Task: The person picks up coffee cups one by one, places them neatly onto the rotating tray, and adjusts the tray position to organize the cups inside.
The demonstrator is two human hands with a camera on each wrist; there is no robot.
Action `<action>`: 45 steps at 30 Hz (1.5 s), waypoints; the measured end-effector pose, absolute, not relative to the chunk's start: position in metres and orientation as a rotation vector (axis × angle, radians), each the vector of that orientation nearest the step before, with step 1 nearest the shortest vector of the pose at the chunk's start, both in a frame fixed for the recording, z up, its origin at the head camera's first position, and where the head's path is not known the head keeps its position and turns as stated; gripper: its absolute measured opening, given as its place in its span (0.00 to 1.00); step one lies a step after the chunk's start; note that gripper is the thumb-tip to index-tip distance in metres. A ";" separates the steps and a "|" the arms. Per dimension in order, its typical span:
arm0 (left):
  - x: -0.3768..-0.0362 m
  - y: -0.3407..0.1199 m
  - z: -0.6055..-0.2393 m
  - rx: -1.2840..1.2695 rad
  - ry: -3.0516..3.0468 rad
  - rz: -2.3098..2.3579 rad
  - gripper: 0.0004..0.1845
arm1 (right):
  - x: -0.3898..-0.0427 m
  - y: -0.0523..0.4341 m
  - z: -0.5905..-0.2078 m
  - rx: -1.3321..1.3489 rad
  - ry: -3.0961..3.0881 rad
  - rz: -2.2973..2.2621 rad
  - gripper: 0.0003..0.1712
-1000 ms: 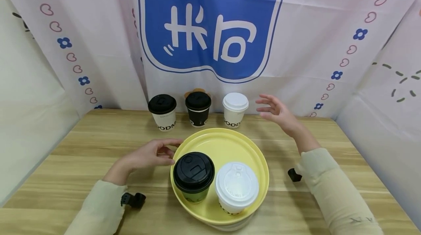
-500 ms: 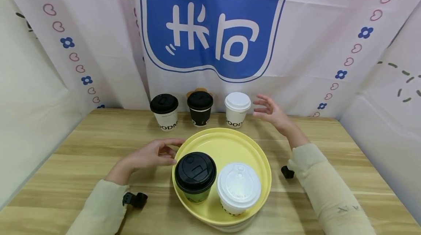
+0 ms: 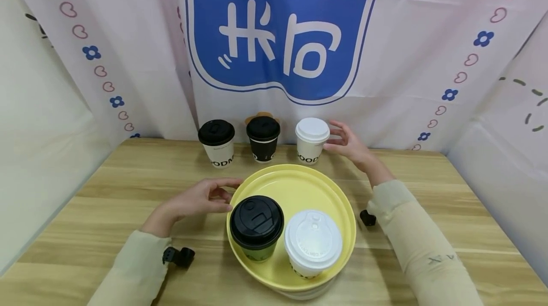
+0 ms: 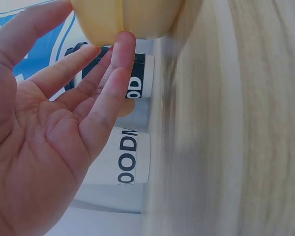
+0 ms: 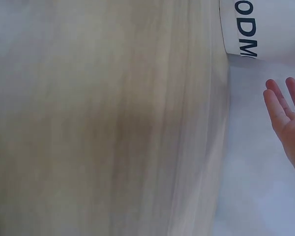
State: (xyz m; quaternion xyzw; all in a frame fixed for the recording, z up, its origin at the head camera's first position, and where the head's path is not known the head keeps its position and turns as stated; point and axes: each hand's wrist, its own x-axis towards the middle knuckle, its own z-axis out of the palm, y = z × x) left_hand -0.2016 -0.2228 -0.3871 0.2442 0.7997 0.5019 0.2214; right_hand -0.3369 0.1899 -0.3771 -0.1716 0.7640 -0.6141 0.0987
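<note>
The left hand point(image 3: 201, 199) is at the left edge of a round yellow tray point(image 3: 295, 175). Its extended fingertips touch the tray's side in the left wrist view. On the tray stand a green paper cup with a black lid point(image 3: 257, 222) and a white paper cup with a white lid point(image 3: 314, 239). At the back, the right hand point(image 3: 348, 146) reaches toward a smaller white-lidded cup point(image 3: 310, 142), fingers spread at its right side. In the right wrist view those fingers point(image 5: 275, 105) are extended beside the cup's printed wall point(image 5: 270, 29), with a gap between.
A white cup with a black lid point(image 3: 217, 144) and a black cup point(image 3: 263, 139) stand along the table's rear, left of the white-lidded one. Behind them hangs a printed curtain point(image 3: 150, 58). Beneath the tray a pale round base point(image 3: 308, 292) shows.
The right hand has moved left to the side of the rear white-lidded cup. The left hand stays at the tray's edge. The head view has shifted slightly.
</note>
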 end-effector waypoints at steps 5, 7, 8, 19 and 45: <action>-0.202 -0.222 -0.386 0.673 2.207 1.383 0.37 | -0.340 0.184 -0.378 -0.532 2.261 -1.815 0.46; -0.202 -0.222 -0.386 0.670 2.212 1.382 0.37 | -0.342 0.181 -0.378 -0.539 2.260 -1.820 0.47; -0.201 -0.221 -0.385 0.671 2.214 1.381 0.37 | -0.343 0.180 -0.378 -0.546 2.258 -1.823 0.47; -0.200 -0.221 -0.385 0.696 2.249 1.351 0.36 | -0.352 0.164 -0.382 -0.586 2.274 -1.790 0.49; -0.200 -0.222 -0.385 0.702 2.204 1.398 0.37 | -0.348 0.154 -0.382 -0.498 2.328 -1.852 0.51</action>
